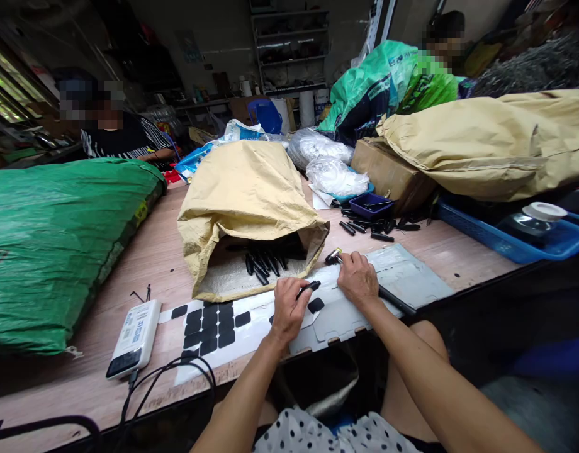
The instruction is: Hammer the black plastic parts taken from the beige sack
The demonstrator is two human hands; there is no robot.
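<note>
Pinched in the left hand [288, 309] at the worktop [160, 251]'s near edge, the black tube [310, 288] points its long axis rightward, toward the right hand [358, 277], which grips a hammer [397, 301], head leftmost and farther out.

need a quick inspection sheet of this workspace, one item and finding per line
Surface: pinkish wood-grain tabletop; flat grey board near the hands.
Things in hand: small black cylindrical piece; black-handled hammer, its metal head yellow-tipped.
Clutter: open-mouthed tan sack containing similar black pieces; more lie beside a purple plastic tray.
Hands: left hand grips the piece; right hand grips the hammer.
Cables: thin black cable plugged into a white rectangular device.
Surroundings: large green sack at left; two people beyond the table.
</note>
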